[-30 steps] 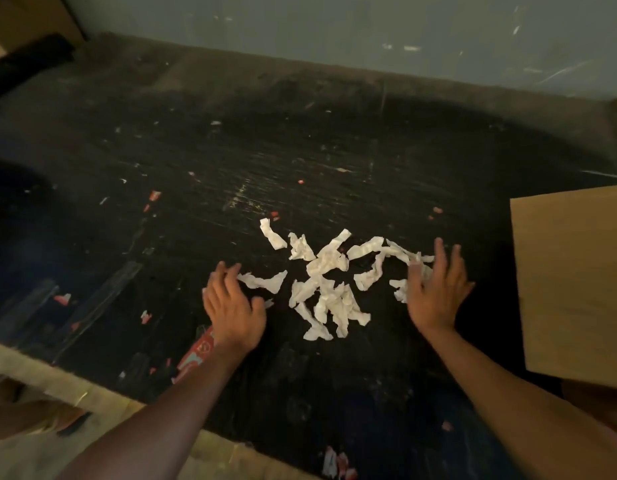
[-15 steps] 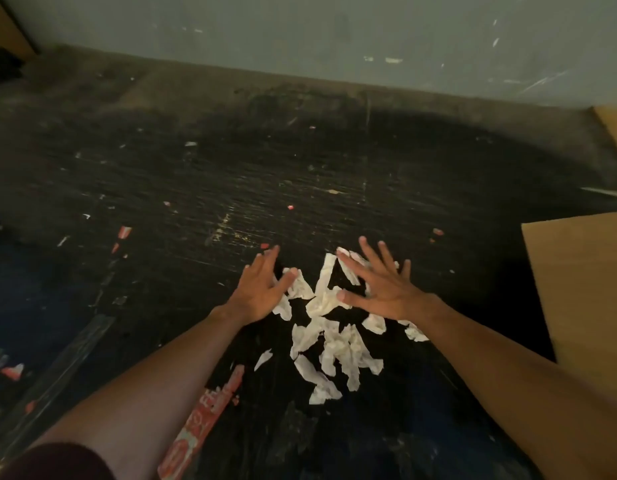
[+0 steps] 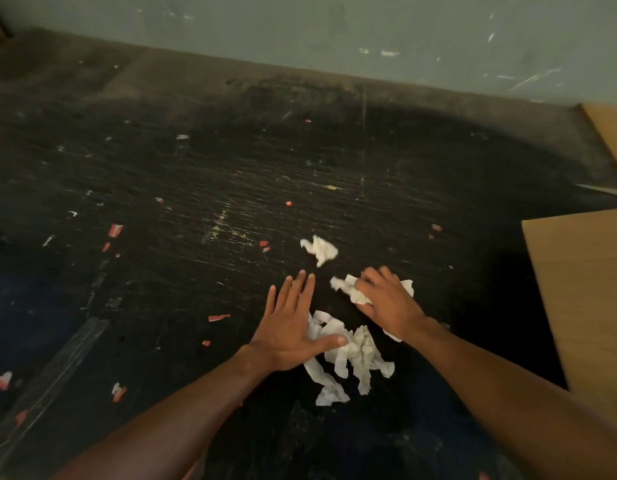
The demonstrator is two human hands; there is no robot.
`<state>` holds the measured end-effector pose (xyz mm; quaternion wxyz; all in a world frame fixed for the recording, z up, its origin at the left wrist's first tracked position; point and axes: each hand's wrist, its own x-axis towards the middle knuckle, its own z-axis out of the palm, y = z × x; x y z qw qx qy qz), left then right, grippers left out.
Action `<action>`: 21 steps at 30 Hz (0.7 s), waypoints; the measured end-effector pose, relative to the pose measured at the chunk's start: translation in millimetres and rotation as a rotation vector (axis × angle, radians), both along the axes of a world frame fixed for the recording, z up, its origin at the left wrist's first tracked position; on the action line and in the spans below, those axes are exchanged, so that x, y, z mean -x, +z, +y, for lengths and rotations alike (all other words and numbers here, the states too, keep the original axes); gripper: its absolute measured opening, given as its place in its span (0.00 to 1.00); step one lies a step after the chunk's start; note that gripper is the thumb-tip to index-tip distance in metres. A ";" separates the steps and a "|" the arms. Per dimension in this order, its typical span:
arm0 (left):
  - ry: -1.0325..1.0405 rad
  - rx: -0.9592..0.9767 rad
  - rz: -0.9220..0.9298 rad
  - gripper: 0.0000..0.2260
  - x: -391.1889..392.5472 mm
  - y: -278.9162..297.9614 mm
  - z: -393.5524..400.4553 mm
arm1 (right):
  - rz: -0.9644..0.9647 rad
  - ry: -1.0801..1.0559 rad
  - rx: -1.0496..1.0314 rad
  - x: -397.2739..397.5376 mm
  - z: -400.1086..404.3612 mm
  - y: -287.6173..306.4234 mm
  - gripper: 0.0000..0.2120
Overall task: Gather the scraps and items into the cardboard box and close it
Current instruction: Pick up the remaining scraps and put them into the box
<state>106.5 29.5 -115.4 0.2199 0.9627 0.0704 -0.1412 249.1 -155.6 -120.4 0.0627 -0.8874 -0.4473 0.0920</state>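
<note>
White paper scraps [image 3: 352, 355] lie bunched on a dark, scratched surface. My left hand [image 3: 289, 327] lies flat with fingers spread, its thumb resting on the near pile. My right hand [image 3: 386, 299] is curled over a crumpled clump of white scraps [image 3: 348, 289], fingers bent onto it. One stray white scrap [image 3: 320, 249] lies apart, just beyond both hands. A cardboard box flap [image 3: 584, 289] shows at the right edge; the box's inside is out of view.
Small red and white bits [image 3: 218, 318] are scattered over the left half of the surface. A grey wall [image 3: 334, 32] runs along the far edge. Another cardboard edge [image 3: 608, 133] sits at the upper right.
Both hands have swept toward me and together, pulling the spread scraps into a tighter pile. My right hand has curled onto a clump; one scrap was left behind farther out.
</note>
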 end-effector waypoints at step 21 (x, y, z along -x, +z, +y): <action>-0.256 -0.225 -0.415 0.15 27.9 -28.7 -56.3 | -0.131 -0.356 -0.015 52.0 -81.5 -19.1 0.15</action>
